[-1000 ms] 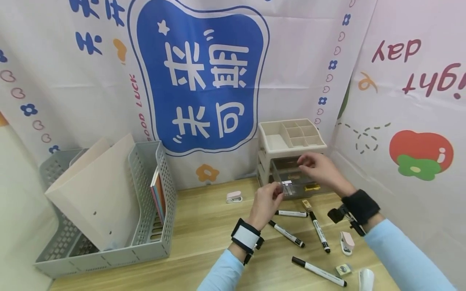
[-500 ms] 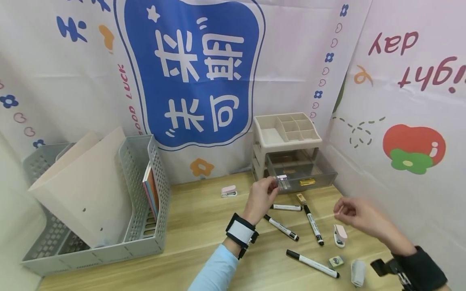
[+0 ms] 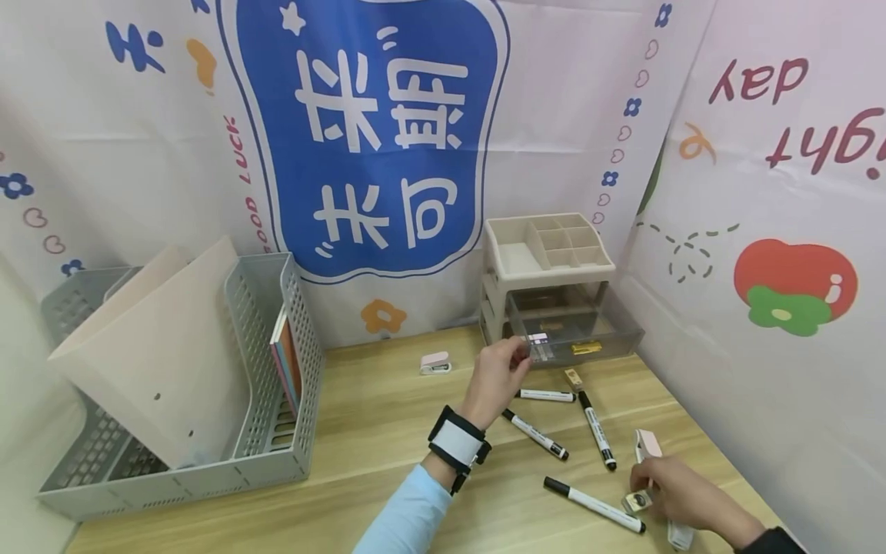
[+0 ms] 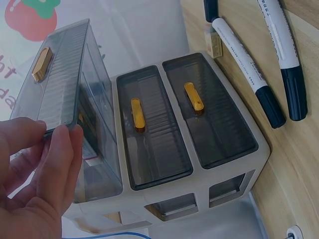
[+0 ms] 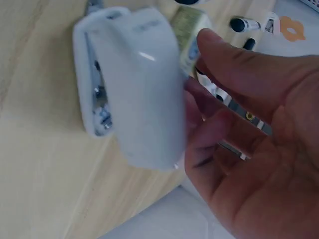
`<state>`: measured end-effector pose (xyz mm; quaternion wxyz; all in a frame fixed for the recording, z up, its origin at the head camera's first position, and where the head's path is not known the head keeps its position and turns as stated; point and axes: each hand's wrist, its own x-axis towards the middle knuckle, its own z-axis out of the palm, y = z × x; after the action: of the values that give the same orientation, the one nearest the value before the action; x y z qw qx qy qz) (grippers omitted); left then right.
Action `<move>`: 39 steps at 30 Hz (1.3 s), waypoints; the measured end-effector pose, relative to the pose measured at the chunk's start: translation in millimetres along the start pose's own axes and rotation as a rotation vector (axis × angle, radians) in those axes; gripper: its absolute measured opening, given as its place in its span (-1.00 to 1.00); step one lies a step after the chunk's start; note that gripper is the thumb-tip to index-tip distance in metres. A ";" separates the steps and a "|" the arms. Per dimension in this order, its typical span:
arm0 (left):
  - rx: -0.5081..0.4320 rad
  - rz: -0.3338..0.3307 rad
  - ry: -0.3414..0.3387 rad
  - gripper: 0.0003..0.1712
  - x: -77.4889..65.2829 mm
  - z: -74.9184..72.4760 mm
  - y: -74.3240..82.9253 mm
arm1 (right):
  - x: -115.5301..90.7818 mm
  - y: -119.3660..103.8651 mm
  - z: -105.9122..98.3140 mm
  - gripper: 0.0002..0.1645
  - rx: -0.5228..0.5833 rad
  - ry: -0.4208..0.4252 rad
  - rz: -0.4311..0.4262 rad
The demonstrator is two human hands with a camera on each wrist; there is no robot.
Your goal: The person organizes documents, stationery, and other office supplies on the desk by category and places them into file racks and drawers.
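My left hand (image 3: pixel 494 381) pinches the front left edge of a clear grey drawer (image 3: pixel 612 338) that is pulled out of a cream desktop organizer (image 3: pixel 554 273). In the left wrist view, thumb and fingers hold the drawer (image 4: pixel 60 94) at its rim, and something flat lies inside. Down at the right, my right hand (image 3: pixel 671 492) has thumb and fingers at a small printed box (image 3: pixel 637 502), pinching it close to the tabletop. A white stapler (image 5: pixel 144 89) lies beside that hand, partly hidden by it in the head view. A pink stapler (image 3: pixel 647 444) sits just behind the hand.
Several black-capped markers (image 3: pixel 595 504) lie between the hands. Another small box (image 3: pixel 573 378) is in front of the drawer, and a second pink stapler (image 3: pixel 435 363) stands farther left. A grey file rack (image 3: pixel 187 492) with folders occupies the left side.
My right hand has moved from the drawer down and right to the small box and now pinches it. The left hand keeps its hold on the drawer edge.
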<state>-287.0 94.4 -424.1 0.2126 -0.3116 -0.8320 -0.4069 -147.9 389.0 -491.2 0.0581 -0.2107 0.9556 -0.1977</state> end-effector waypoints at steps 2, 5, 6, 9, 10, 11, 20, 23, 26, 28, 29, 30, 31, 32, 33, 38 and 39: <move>0.001 0.002 -0.001 -0.94 -0.7 1.3 0.5 | 0.0 1.3 5.8 -0.57 -0.013 -0.009 0.035; -0.003 -0.003 -0.009 -0.94 -2.8 2.5 1.0 | 0.9 0.7 11.8 -0.61 -0.032 -0.020 0.067; -0.005 -0.005 -0.012 -0.95 -3.5 2.8 1.1 | 1.4 -0.4 12.9 -0.63 -0.040 -0.017 0.081; -0.008 -0.011 -0.014 -0.95 -5.0 2.6 1.0 | 3.0 -5.7 12.2 -0.69 -0.065 0.001 0.145; -0.008 -0.013 -0.013 -0.95 -5.1 2.6 1.1 | 3.2 -7.5 10.5 -0.71 -0.062 0.011 0.157; -0.008 -0.012 -0.011 -0.95 -5.2 2.3 1.1 | 3.0 -9.3 8.2 -0.73 -0.061 0.024 0.165; -0.015 0.001 0.006 -0.95 -0.2 -2.5 0.6 | 8.3 -23.9 -27.4 -0.81 0.083 0.081 0.136; -0.012 -0.002 0.003 -0.95 1.1 -4.3 0.6 | 11.0 -28.8 -34.6 -0.79 0.126 0.089 0.145; -0.009 -0.005 -0.006 -0.95 1.9 -4.2 0.1 | 12.5 -34.3 -38.3 -0.75 0.166 0.111 0.173; -0.004 -0.004 -0.007 -0.95 1.9 -3.8 0.0 | 13.7 -38.1 -40.6 -0.71 0.191 0.126 0.188; -0.004 -0.005 -0.008 -0.95 2.1 -3.6 0.0 | 14.3 -40.2 -41.6 -0.68 0.191 0.142 0.183; -0.002 -0.007 -0.007 -0.95 2.1 -3.2 0.0 | 14.9 -42.4 -42.5 -0.65 0.198 0.159 0.174; -0.002 -0.008 -0.008 -0.95 2.1 -3.1 0.2 | 15.7 -44.4 -43.6 -0.61 0.206 0.173 0.160; -0.003 -0.011 -0.008 -0.95 2.1 -2.9 0.3 | 16.6 -46.3 -44.7 -0.57 0.217 0.189 0.140; -0.003 -0.011 -0.007 -0.95 2.1 -2.8 0.3 | 17.6 -48.0 -45.9 -0.53 0.225 0.200 0.121; -0.008 -0.013 -0.013 -0.95 1.3 -1.9 1.3 | 22.6 -54.0 -51.9 -0.57 0.307 0.219 0.051; -0.006 -0.012 -0.014 -0.95 1.1 -1.7 1.5 | 23.6 -55.0 -53.2 -0.61 0.338 0.213 0.049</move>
<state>-286.6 94.1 -421.5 0.2035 -0.3099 -0.8340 -0.4087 -158.6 351.9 -421.0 -0.0039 -0.1526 0.9144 -0.3748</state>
